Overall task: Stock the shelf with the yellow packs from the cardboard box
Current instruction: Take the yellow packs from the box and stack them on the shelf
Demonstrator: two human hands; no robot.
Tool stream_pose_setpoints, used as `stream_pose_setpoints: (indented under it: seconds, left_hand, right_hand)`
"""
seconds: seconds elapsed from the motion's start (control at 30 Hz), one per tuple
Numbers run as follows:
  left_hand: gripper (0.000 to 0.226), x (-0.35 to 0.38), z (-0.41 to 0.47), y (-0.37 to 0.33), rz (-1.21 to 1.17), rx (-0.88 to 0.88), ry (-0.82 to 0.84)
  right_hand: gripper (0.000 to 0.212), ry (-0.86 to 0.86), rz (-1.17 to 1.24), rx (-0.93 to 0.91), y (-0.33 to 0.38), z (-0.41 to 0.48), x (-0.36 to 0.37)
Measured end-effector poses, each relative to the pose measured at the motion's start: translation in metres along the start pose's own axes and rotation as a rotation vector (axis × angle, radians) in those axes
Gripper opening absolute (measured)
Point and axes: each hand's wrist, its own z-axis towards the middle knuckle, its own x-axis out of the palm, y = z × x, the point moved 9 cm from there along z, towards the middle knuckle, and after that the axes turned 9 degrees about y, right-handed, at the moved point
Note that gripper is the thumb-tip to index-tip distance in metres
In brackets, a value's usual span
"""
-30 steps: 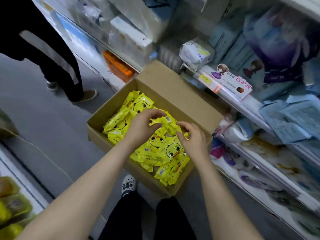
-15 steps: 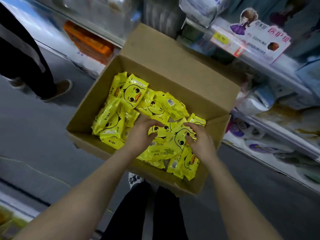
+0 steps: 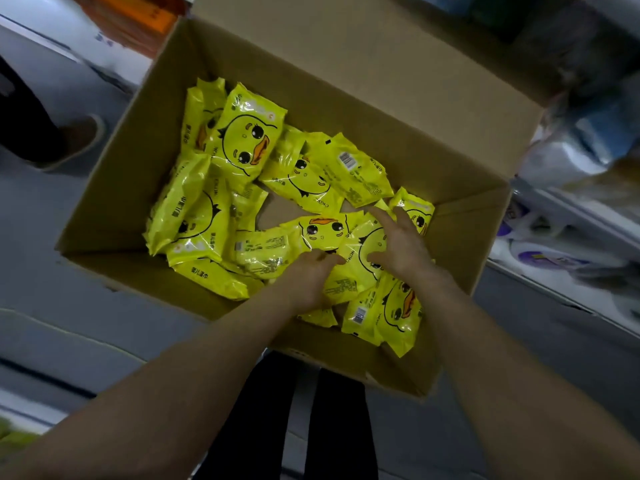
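An open cardboard box (image 3: 363, 84) fills the middle of the view, and several yellow packs (image 3: 247, 140) printed with a duck face lie loose inside it. Both hands are down in the box's near right corner. My left hand (image 3: 308, 280) has its fingers curled on the edge of one yellow pack (image 3: 349, 271). My right hand (image 3: 403, 245) lies over the same pack from the right, with its fingers spread and fairly straight. More packs lie under and beside my hands. The shelf (image 3: 575, 220) runs along the right, blurred.
Another person's dark trouser leg and shoe (image 3: 78, 140) stand on the grey floor at the left. Orange packages (image 3: 145, 19) sit low at the top left. White and purple goods (image 3: 540, 258) fill the lower right shelf. My own black-trousered legs (image 3: 332, 420) are below the box.
The view has tilted down and closed in on the box. Both hands have gone lower into the box, onto a pack in the near right corner, and the right hand's fingers have spread.
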Motion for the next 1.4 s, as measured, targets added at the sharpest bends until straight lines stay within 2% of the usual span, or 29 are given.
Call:
stream_pose_setpoints:
  seconds: [0.13,0.23,0.37,0.6,0.7,0.8,0.87,0.93,0.97,1.03,1.07,1.13,1.2,1.3,1.4]
  left_hand:
    - [0.109,0.014,0.006,0.002,0.101,0.002,0.047]
    - [0.116,0.018,0.007,0.001,0.219,-0.009,0.065]
    - [0.106,0.014,0.009,-0.005,0.325,-0.02,0.042]
    - [0.092,0.006,0.002,-0.005,0.42,-0.036,0.018]
    - [0.083,-0.007,-0.007,-0.003,0.325,-0.061,0.039]
    - [0.073,-0.03,-0.017,0.016,0.032,-0.102,0.023]
    - [0.067,-0.046,-0.022,0.04,-0.205,-0.176,-0.043]
    - [0.061,-0.058,-0.025,0.059,-0.308,-0.235,-0.161]
    - [0.058,-0.064,-0.026,0.062,-0.304,-0.233,-0.23]
    - [0.049,-0.073,-0.027,0.061,-0.22,-0.192,-0.353]
    - [0.051,-0.075,-0.027,0.059,-0.175,-0.17,-0.372]
    - [0.069,-0.07,-0.023,0.057,-0.053,-0.148,-0.3]
    - [0.07,-0.068,-0.021,0.059,0.019,-0.149,-0.256]
    - [0.057,-0.077,-0.024,0.06,0.009,-0.165,-0.321]
    - [0.05,-0.082,-0.026,0.057,0.03,-0.169,-0.351]
  right_hand:
    - [0.1,0.013,-0.057,-0.012,0.0,0.01,0.01]
    - [0.095,-0.045,-0.083,-0.02,-0.001,0.011,0.009]
    - [0.087,-0.07,-0.072,0.052,-0.011,0.008,0.004]
    - [0.053,0.056,0.084,0.071,-0.021,0.001,-0.006]
    - [0.034,0.001,0.227,0.089,-0.027,-0.005,-0.022]
    - [0.023,-0.062,0.35,0.097,-0.032,-0.006,-0.03]
    - [0.021,-0.13,0.462,0.133,-0.037,-0.007,-0.033]
    - [0.017,-0.16,0.599,0.218,-0.043,-0.011,-0.028]
    - [0.019,-0.147,0.647,0.259,-0.045,-0.013,-0.022]
    - [0.038,-0.07,0.666,0.282,-0.044,-0.013,-0.011]
    - [0.049,-0.009,0.644,0.271,-0.042,-0.013,-0.007]
    - [0.062,0.119,0.521,0.245,-0.037,-0.012,0.002]
    - [0.059,0.171,0.44,0.23,-0.038,-0.01,0.007]
    - [0.044,0.117,0.422,0.172,-0.034,-0.005,0.005]
    - [0.038,0.06,0.336,0.094,-0.024,-0.006,0.0]
